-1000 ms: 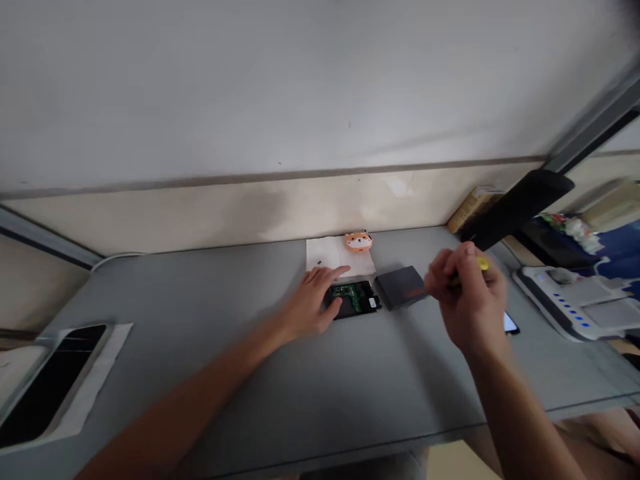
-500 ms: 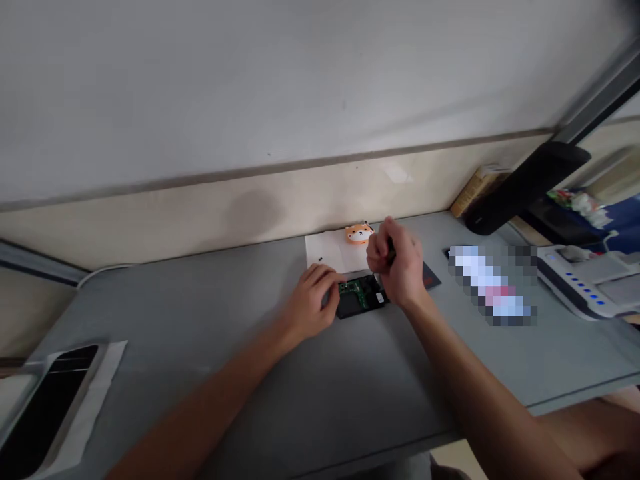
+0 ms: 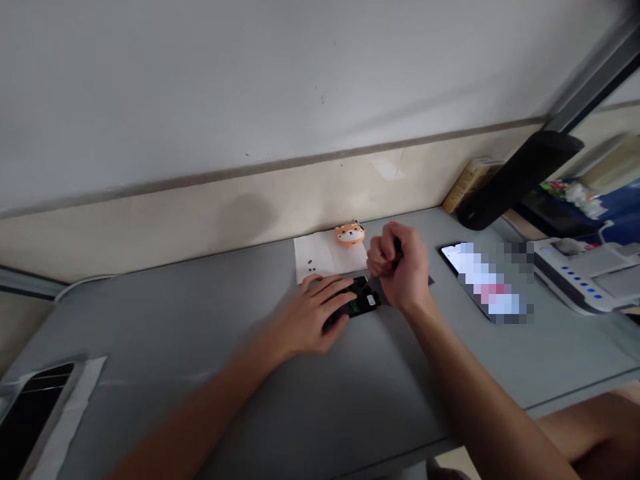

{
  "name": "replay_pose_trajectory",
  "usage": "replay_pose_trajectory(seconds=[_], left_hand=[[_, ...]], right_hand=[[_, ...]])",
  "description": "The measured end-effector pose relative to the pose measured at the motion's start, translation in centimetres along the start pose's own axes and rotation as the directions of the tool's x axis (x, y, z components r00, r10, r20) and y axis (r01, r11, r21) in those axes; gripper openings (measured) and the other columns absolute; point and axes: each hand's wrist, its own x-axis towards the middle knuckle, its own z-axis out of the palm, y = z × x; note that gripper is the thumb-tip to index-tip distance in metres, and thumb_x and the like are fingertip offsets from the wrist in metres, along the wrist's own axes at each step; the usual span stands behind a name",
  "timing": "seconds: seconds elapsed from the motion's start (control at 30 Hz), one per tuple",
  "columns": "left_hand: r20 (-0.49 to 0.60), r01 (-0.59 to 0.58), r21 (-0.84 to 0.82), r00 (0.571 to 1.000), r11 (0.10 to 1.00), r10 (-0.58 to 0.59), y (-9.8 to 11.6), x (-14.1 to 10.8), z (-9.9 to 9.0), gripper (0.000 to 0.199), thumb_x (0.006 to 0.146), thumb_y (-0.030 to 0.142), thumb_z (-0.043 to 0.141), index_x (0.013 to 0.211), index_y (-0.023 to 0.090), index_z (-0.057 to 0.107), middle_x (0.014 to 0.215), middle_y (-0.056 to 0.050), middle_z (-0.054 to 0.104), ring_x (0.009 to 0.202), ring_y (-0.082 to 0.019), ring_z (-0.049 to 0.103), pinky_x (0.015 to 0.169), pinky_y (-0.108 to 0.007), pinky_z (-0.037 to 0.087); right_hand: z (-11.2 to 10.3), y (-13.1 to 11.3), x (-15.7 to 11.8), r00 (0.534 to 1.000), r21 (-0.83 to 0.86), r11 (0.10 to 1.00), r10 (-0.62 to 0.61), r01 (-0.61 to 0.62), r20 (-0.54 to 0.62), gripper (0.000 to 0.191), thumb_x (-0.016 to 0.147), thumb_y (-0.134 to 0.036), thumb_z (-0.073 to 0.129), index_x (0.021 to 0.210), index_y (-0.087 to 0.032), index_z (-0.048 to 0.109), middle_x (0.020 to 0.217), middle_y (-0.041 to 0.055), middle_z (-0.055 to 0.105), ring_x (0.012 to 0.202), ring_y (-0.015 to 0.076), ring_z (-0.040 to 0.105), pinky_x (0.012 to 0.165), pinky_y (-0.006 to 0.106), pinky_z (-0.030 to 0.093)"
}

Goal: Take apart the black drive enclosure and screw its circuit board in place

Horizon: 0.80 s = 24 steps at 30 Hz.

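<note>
A small black device (image 3: 371,301) with its green circuit board partly exposed lies on the grey table. My left hand (image 3: 320,310) is spread flat over its left part, fingers apart, hiding much of the board. Beyond the device's right end, my right hand (image 3: 403,267) is raised in a fist round a dark-handled screwdriver (image 3: 398,247). Only a bit of the handle shows; its tip is hidden. Behind the device, several tiny black screws (image 3: 311,265) rest on a sheet of white paper (image 3: 323,247).
An orange dog-faced case (image 3: 351,234) sits on the paper's back edge. To the right are a lit phone (image 3: 467,280), a white power strip (image 3: 575,280), a black cylinder (image 3: 517,183) and a box (image 3: 467,183). A dark-screened device (image 3: 35,420) lies at far left.
My left hand has spread out and slid further over the device, covering more of the board. My right fist has shifted slightly away from the device. The view has turned a little.
</note>
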Motion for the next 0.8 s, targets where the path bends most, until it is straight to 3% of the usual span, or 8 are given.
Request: replay_pose_trajectory(seconds=[0.37, 0.8], left_hand=[[0.009, 0.011, 0.026, 1.0, 1.0, -0.011, 0.25, 0.05, -0.14, 0.035, 0.101, 0.023, 0.048, 0.131, 0.02, 0.066, 0.138, -0.011, 0.069, 0.132, -0.027, 0.061, 0.113, -0.048, 0.044], [0.019, 0.035, 0.044, 0.999, 0.998, -0.035, 0.22, -0.06, -0.03, 0.038, 0.099, 0.023, 0.051, 0.135, 0.024, 0.066, 0.139, -0.01, 0.069, 0.132, -0.028, 0.061, 0.111, -0.05, 0.045]], right_hand=[[-0.09, 0.61, -0.25, 0.999, -0.052, 0.998, 0.019, -0.016, 0.044, 0.049, 0.084, -0.043, 0.062, 0.047, -0.023, 0.037, 0.044, -0.0082, 0.026, 0.04, 0.0059, 0.02, 0.04, 0.024, 0.021], [-0.16, 0.49, -0.35, 1.0, -0.055, 0.998, -0.003, 0.004, 0.016, 0.053, 0.085, -0.048, 0.063, 0.047, -0.024, 0.036, 0.043, -0.0078, 0.027, 0.04, 0.0061, 0.019, 0.04, 0.024, 0.02]])
